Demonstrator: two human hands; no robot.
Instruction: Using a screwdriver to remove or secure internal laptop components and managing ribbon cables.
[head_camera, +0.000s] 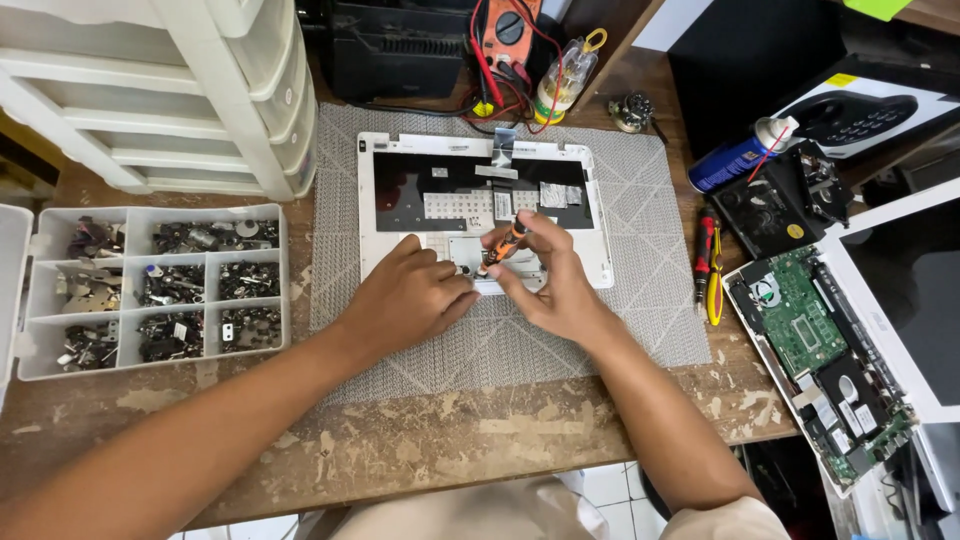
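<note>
A white laptop palmrest cover (590, 215) lies underside up on a grey woven mat (640, 300). My right hand (550, 285) grips a small orange and black screwdriver (503, 246), its tip pointing down at the cover's near edge by the touchpad area. My left hand (405, 295) rests on the cover's lower left part, fingertips close to the screwdriver tip. Whether it pinches a screw is hidden.
A clear compartment box of screws and small parts (150, 290) sits at left, a white drawer unit (170, 90) behind it. An opened laptop with green board (815, 330), red and yellow tools (708, 265), a blue spray can (735, 160), a black fan part (780, 200) and a multimeter (508, 30) lie at right and back.
</note>
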